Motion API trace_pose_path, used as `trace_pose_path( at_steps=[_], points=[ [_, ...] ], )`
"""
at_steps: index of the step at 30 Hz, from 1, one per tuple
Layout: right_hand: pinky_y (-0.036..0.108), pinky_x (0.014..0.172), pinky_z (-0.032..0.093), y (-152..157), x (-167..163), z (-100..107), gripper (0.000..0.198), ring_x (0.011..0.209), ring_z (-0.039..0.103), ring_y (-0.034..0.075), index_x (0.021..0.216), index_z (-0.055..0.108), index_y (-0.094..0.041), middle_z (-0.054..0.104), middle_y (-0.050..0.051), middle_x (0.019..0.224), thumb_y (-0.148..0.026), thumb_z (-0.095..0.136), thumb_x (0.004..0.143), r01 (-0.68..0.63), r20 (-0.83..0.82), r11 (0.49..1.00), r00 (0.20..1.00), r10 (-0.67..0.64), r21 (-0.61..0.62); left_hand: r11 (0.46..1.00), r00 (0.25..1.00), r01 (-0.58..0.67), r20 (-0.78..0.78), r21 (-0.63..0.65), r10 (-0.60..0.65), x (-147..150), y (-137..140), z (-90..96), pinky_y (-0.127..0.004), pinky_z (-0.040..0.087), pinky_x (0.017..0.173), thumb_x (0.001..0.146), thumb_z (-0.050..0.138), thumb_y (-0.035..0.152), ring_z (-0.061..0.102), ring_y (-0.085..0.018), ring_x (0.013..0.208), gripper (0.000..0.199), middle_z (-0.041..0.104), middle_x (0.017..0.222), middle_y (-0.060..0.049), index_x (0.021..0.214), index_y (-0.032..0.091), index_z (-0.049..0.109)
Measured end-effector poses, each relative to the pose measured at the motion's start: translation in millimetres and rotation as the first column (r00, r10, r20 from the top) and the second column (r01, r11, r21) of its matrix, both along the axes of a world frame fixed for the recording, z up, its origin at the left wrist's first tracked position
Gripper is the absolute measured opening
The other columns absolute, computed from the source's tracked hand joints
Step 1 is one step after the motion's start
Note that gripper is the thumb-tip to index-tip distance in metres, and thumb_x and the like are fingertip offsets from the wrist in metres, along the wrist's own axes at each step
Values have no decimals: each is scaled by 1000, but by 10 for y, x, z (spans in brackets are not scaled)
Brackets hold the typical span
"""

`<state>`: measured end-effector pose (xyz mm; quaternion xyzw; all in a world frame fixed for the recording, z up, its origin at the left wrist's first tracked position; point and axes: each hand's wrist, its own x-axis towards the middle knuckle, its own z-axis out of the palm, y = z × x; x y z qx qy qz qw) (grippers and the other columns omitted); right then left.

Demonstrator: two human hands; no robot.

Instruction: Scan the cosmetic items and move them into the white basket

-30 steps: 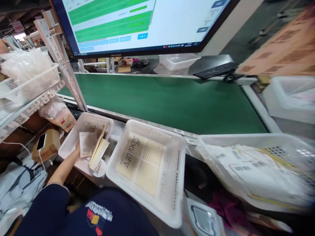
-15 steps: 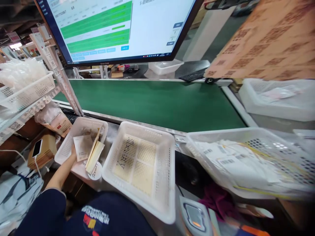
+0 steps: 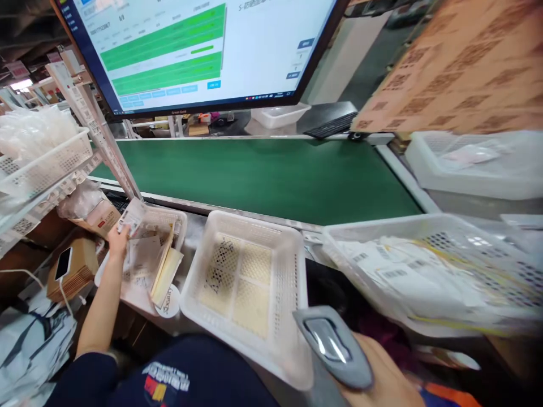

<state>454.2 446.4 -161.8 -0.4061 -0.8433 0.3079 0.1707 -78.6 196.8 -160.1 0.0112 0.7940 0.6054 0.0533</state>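
Nearest to us, our right hand (image 3: 382,373) grips a grey handheld barcode scanner (image 3: 335,345) at the bottom edge of the view; the scanner's head hides our fingers, so we cannot tell how they are set around it. Just to its left sits a white perforated plastic basket with a pale card liner (image 3: 246,282) on the steel worktop (image 3: 193,232), holding nothing else that we can see. To the right, a larger white mesh basket full of white barcoded poly-bag parcels (image 3: 428,271) stands tilted and blurred.

Farther left, our left hand (image 3: 116,237) reaches out on a bare forearm, its fingers pinched on a small white printed label packet (image 3: 131,216) raised over the far corner of a smaller white perforated tray (image 3: 146,254). That tray holds loose paper slips and cream envelopes (image 3: 165,268) leaning against one another. Beside the tray, a brown cardboard box with a phone lying on it (image 3: 70,265) rests lower down.

Beyond the baskets runs a green conveyor belt (image 3: 263,175), bare across its width. Above it hangs a large monitor showing green rows on a white screen (image 3: 199,51).
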Motion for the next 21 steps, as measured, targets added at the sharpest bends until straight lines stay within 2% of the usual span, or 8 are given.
trace_pose_path(
  at_steps=[2,5,9,11,13,17,19,21],
  points=[
    [39,90,60,-2,-340,304,44,116,75,34,128,65,-23,70,16,129,-28,60,85,-165,10,986,986,166,-23,969,974,200,77,146,-212,213,320,55,-42,67,86,76,77,44,76,-28,100,44,79,112,-13,109,16,67],
    [35,80,58,-55,-796,729,49,99,75,28,136,66,-21,69,13,122,-20,59,87,-313,49,949,948,314,-29,839,832,499,148,217,-534,634,717,80,-41,67,85,70,81,48,76,-31,104,54,78,113,-11,113,19,66],
    [33,78,51,-161,-1150,1118,51,94,73,26,136,65,-20,68,11,118,-9,58,88,-372,236,928,903,360,6,683,662,704,171,195,-730,1009,1046,84,-40,67,84,73,74,36,74,-29,106,63,72,123,-11,131,21,55],
    [33,76,47,-230,-1243,1224,51,93,72,25,135,65,-19,68,10,118,-5,58,86,-404,338,915,858,386,-21,598,565,784,209,164,-798,1089,1178,71,-41,67,85,73,69,27,74,-28,103,72,71,124,-11,141,21,47],
    [33,73,42,-296,-1317,1273,52,93,72,25,134,65,-19,68,10,121,-3,57,85,-432,414,901,812,411,-47,472,425,869,265,147,-865,1145,1300,45,-41,67,86,75,66,20,74,-27,99,79,72,119,-10,150,21,40],
    [33,68,36,-357,-1385,1201,54,95,73,26,135,65,-19,69,12,126,-4,58,83,-435,526,898,749,401,-65,232,208,971,289,53,-934,1238,1477,2,-42,66,92,76,63,13,76,-27,95,84,76,111,-8,157,17,41],
    [32,69,39,-337,-1318,1083,57,96,75,28,138,65,-19,70,13,128,-5,57,84,-420,516,904,759,398,-80,223,233,972,238,-68,-943,1215,1478,9,-47,62,105,77,64,12,77,-32,110,82,77,124,-15,157,13,45],
    [32,73,45,-284,-1158,906,56,98,77,28,139,65,-20,72,13,128,-6,55,85,-401,435,912,808,399,-92,375,407,895,101,-240,-908,1099,1369,28,-54,49,125,80,67,12,67,-39,138,79,68,148,-24,156,11,49]
  ],
)
